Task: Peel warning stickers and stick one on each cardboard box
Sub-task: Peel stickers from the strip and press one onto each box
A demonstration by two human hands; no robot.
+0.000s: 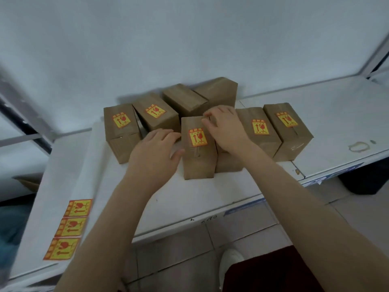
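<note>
In the middle of the frame the left hand (155,148) is lying straight-fingered against the side of the centre brown cardboard box (199,165), seemingly steadying it. The right hand (226,129) is bending its fingers over the box's far top edge; whether it is gripping, I cannot tell. The box is wearing its yellow-and-red warning sticker (197,137). Two bare brown boxes (185,98) are waiting behind, and a strip of three spare yellow stickers (68,228) is lying at lower left, within reach.
</note>
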